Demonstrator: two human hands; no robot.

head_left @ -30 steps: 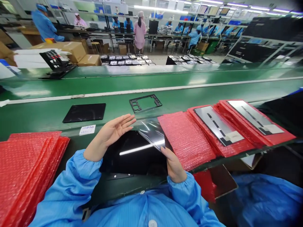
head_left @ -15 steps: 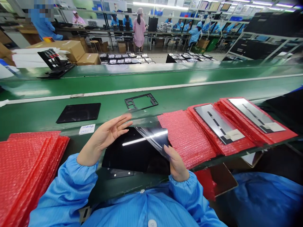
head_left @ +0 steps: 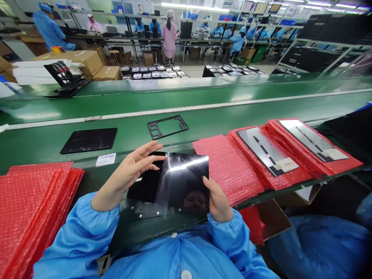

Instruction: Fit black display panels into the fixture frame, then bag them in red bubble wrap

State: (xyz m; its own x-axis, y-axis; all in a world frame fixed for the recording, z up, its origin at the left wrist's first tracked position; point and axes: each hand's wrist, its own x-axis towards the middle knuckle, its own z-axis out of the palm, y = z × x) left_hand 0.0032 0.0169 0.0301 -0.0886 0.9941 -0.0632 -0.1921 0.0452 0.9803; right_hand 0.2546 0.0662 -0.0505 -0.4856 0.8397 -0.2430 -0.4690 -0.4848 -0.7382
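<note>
A glossy black screen panel (head_left: 143,190) is held tilted in front of me. Its right edge is gripped by my right hand (head_left: 218,197), thumb on the front face. Clear protective film (head_left: 174,182) lies over the right portion of the panel, its left edge running down near the middle. My left hand (head_left: 132,170) is at the panel's upper left, fingers stretched and apart, fingertips near the film's top edge; whether they touch it I cannot tell. Below the panel, a dark flat piece with white dots (head_left: 148,214) is partly hidden.
Beyond the panel, a black frame (head_left: 167,127) and a dark flat panel (head_left: 89,140) lie on the green bench (head_left: 130,133). Red bubble-wrap sleeves (head_left: 40,205) are stacked at left. At right, silver-backed panels (head_left: 267,151) rest on more red sleeves (head_left: 229,166). Several people work behind.
The film, earlier folded diagonally across the panel's upper right, now spreads flatter over its right portion. My left hand's fingers have shifted slightly and bent at the upper edge.
</note>
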